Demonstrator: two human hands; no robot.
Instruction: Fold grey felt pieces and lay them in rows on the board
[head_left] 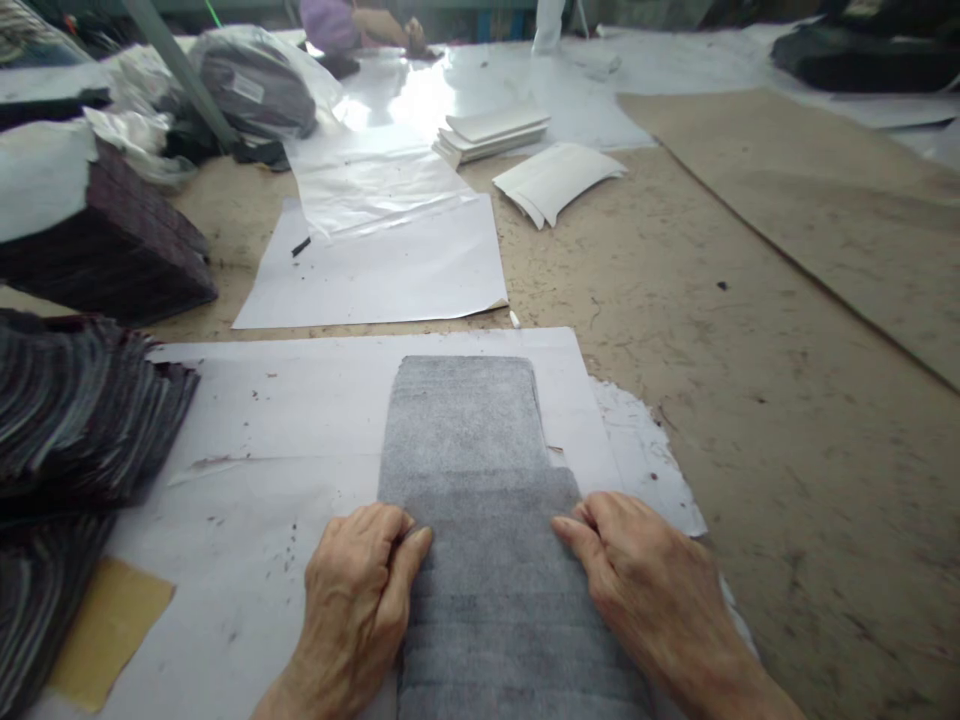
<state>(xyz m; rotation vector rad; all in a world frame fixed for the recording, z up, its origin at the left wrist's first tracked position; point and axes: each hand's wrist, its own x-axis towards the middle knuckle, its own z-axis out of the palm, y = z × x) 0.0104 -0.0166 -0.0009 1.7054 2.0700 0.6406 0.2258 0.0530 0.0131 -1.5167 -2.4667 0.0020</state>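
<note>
A grey fabric piece (480,580) with faint crosswise bands lies lengthwise in front of me, over another grey piece (465,410) of which the far end shows. My left hand (364,590) pinches its left edge, thumb on top and fingers curled at the side. On the opposite edge, my right hand (645,570) grips it in the same way, thumb pointing inward. Both pieces rest on a white paper sheet (285,400). The near end of the fabric runs out of view at the bottom.
Stacked dark fabric pieces (82,410) stand at the left, beside a yellow card (112,630). A dark block-shaped stack (142,230) sits behind them. Farther off are white cards (555,180), a plastic-wrapped bundle (255,85) and brown paper (810,180). Another person's hand (412,35) shows at the far edge.
</note>
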